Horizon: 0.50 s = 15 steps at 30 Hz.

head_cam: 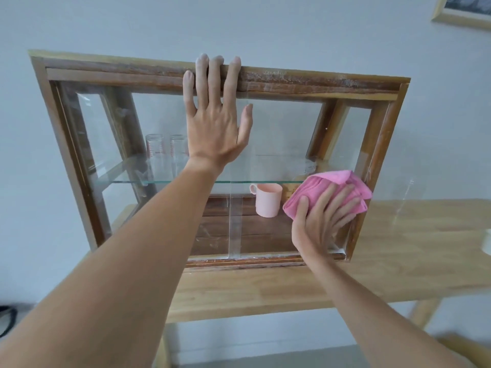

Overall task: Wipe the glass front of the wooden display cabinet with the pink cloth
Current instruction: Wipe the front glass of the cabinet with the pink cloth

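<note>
A wooden display cabinet [305, 85] with a glass front [287, 128] stands on a light wooden table. My left hand [215, 120] lies flat and spread against the upper glass, its fingertips over the top rail. My right hand [322, 220] presses a folded pink cloth [332, 184] against the lower right of the glass, close to the right frame post. The fingers are splayed over the cloth.
Inside, a pink mug [268, 200] sits on the bottom and two measuring glasses [155, 150] stand on a glass shelf [164, 179]. The table [414, 251] extends to the right, with a white object [486, 241] at its edge. A framed picture [465, 11] hangs top right.
</note>
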Tool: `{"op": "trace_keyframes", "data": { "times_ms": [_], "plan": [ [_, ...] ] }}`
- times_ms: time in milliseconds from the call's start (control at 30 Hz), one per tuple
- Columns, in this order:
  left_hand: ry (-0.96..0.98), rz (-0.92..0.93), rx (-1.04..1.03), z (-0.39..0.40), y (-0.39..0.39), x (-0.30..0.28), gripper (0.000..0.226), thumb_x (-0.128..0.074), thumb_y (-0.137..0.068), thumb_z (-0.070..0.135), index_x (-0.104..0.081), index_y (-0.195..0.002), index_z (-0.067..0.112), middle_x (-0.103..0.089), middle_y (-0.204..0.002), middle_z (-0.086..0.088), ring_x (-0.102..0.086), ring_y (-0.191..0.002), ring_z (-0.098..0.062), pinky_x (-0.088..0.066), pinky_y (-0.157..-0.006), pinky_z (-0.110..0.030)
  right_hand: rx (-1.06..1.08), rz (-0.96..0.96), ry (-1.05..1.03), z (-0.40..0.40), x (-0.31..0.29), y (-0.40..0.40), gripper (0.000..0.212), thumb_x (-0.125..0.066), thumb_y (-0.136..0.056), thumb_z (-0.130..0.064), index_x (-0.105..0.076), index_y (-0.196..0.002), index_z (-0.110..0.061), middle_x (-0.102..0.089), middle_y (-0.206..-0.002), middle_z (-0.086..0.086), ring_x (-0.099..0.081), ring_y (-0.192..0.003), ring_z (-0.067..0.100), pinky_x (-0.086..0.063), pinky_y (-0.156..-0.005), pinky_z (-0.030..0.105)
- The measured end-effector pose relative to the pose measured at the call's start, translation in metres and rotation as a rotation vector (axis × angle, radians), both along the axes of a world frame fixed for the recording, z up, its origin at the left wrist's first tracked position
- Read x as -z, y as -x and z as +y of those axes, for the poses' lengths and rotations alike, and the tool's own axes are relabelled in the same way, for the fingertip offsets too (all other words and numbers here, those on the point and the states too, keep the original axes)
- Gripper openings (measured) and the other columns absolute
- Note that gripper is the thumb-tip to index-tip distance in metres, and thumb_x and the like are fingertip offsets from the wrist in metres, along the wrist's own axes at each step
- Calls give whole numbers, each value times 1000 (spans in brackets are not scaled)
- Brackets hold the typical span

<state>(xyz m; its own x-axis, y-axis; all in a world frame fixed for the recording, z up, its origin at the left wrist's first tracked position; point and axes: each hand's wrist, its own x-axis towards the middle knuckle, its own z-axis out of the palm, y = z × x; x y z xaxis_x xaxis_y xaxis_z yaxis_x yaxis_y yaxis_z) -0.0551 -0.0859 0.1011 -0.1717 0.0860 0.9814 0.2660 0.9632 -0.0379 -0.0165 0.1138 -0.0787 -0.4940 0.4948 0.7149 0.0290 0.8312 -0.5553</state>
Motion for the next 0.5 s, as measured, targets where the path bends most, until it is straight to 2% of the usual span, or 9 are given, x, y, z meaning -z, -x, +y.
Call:
{"op": "trace_keyframes", "data": {
  "times_ms": [67, 133, 200, 267, 300, 400, 500],
  "plan": [
    [0, -5, 0, 1, 1, 0, 67, -30, -100, 46, -22, -158, 14, -23, -163, -18, -17, -152, -37, -8, -124, -53, 8, 16, -69, -27, -18, 7, 77, -12, -102, -59, -1, -160, -9, 3, -166, 23, 6, -151, 51, -3, -115, 74],
    [0, 3, 3, 2, 2, 0, 67, -31, -100, 45, -23, -158, 14, -24, -162, -18, -17, -152, -37, -8, -123, -53, -64, 28, -414, -52, -15, 8, 73, -23, -103, -58, -14, -160, -13, -2, -166, 19, 2, -150, 52, 1, -117, 73],
    [-5, 18, 5, 1, 2, 0, 66, -33, -99, 44, -25, -157, 13, -25, -162, -19, -18, -151, -38, -8, -123, -53, -214, 43, -816, -70, 3, 8, 69, -40, -100, -58, -25, -158, -23, -4, -167, 8, 6, -153, 45, 4, -119, 68],
    [-12, 24, 3, 1, 2, 0, 66, -35, -98, 43, -25, -157, 14, -27, -161, -19, -19, -151, -38, -8, -123, -52, -309, 9, -1079, -73, 22, 9, 70, -49, -97, -57, -27, -158, -30, -7, -167, -1, 3, -155, 37, 2, -122, 64],
    [-12, 27, 1, 1, 2, 0, 66, -35, -98, 43, -25, -157, 14, -27, -161, -19, -19, -151, -38, -8, -123, -52, -318, -2, -1142, -69, 29, 8, 70, -49, -97, -56, -26, -158, -32, -10, -166, -3, -3, -155, 35, 2, -123, 61],
    [-8, 30, -1, 1, 3, 1, 66, -35, -98, 43, -25, -157, 14, -27, -161, -18, -20, -151, -38, -9, -123, -52, -304, -21, -1123, -43, 49, 2, 68, -50, -96, -54, -29, -157, -31, -15, -165, -5, -11, -153, 32, 3, -124, 56],
    [-17, 40, 11, 1, 3, 1, 67, -38, -97, 42, -27, -156, 13, -29, -160, -18, -21, -150, -38, -9, -123, -52, -169, -47, -946, -5, 57, -6, 63, -45, -96, -55, -39, -151, -25, -9, -166, -1, 4, -155, 34, 5, -123, 58]
  ]
}}
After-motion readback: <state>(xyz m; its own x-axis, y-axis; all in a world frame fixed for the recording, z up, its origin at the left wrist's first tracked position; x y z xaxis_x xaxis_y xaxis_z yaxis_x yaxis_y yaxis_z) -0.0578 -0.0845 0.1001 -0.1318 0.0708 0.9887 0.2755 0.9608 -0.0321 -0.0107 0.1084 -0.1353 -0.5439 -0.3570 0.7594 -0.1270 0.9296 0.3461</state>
